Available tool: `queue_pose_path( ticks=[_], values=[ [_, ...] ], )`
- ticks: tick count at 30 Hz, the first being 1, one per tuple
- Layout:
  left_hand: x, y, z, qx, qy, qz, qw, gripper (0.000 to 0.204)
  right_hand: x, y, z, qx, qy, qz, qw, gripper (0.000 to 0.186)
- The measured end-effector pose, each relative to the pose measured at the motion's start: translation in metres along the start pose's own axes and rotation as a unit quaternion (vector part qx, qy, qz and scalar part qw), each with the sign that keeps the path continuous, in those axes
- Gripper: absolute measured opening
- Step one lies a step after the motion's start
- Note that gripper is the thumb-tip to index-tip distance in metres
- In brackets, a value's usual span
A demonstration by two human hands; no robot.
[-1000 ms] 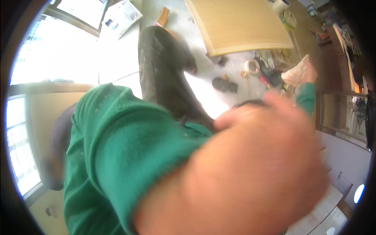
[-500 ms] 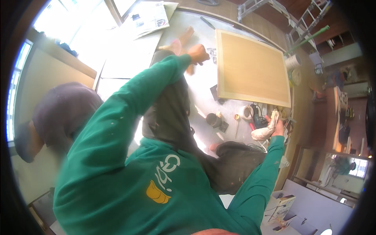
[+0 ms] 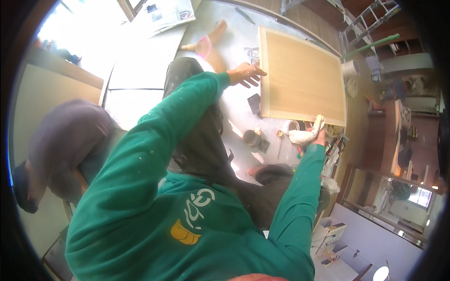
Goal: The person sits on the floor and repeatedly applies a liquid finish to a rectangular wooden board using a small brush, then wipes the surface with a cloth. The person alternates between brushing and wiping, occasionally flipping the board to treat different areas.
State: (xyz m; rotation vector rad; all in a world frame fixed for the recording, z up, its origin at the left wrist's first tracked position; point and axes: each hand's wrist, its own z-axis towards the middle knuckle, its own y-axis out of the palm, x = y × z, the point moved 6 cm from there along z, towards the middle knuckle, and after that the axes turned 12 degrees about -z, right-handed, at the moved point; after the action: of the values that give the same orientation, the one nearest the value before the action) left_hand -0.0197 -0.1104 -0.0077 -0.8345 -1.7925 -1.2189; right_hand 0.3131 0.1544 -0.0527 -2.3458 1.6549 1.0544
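Observation:
My left hand is open, fingers apart and curved, at the left edge of a pale wooden panel that has a lighter border strip; I cannot tell if it touches it. My right hand is closed on a crumpled white cloth at the panel's near right corner. Around it lie a roll of tape, a thin stick with a round head, a dark cup and a jumble of tools. A flat dark piece lies beside the panel.
A co-worker in grey bends at my left. A brush, newspaper and white boards are beyond my knee. A ladder, green pole and white bucket stand behind the panel, to the right.
My left hand has moved from the blurred foreground out toward the panel, then lower and right to its edge, opening. The co-worker has bent lower. My view has shifted, showing more of the room.

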Motion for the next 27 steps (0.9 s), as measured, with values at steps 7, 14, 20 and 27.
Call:
queue_pose_path(
  ticks=[7,14,20,27],
  values=[
    [0.005,0.001,-0.004,0.038,0.033,0.023,0.998,0.064,0.003,-0.003,0.016,-0.024,-0.003,-0.026,0.999,0.02],
    [0.007,-0.003,0.005,0.055,0.094,0.041,0.993,0.064,0.021,-0.003,0.017,-0.08,-0.008,-0.019,0.997,0.018],
    [0.015,-0.047,0.049,0.115,0.059,0.016,0.991,0.058,0.048,0.04,0.014,-0.108,-0.169,0.017,0.98,0.021],
    [0.075,-0.044,0.075,0.133,-0.007,0.006,0.991,0.047,0.066,0.107,0.0,-0.018,-0.233,0.067,0.97,0.027]
  ],
)
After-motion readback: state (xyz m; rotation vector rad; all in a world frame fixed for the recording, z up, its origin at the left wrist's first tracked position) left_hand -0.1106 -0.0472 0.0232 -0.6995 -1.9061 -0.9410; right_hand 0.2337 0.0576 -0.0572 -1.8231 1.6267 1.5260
